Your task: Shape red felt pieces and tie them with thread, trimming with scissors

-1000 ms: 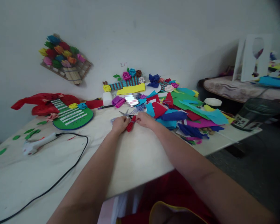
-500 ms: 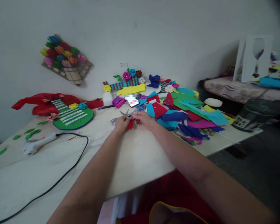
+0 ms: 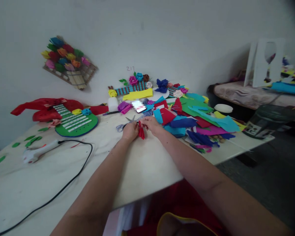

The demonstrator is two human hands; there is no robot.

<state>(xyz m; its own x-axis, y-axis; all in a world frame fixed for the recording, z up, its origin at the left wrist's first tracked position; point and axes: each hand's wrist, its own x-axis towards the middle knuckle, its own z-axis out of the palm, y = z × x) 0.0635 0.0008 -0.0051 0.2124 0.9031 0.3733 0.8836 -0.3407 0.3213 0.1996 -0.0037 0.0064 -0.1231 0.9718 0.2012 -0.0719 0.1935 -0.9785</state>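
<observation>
A small gathered piece of red crepe paper (image 3: 141,131) is pinched between my two hands over the table's middle. My left hand (image 3: 130,131) closes on its left side, and my right hand (image 3: 150,124) grips its upper right edge with bent fingers. The lower end of the paper fans out loosely below the fingertips. Just beyond my left hand lie scissors (image 3: 130,120) with their blades apart; part of them is hidden by the hand. A phone (image 3: 139,107) with a blurred, bright screen rests farther back.
Colored paper sheets (image 3: 177,123) are heaped at the right, near a dark jar (image 3: 263,123) and a white bowl (image 3: 223,108). On the left lie a white glue gun (image 3: 40,151), its black cord (image 3: 81,170) and a green guitar-shaped craft (image 3: 76,126).
The red paper now hangs lower and spreads wider between my hands. My left hand has shifted slightly right, and the gap between the hands shows more red.
</observation>
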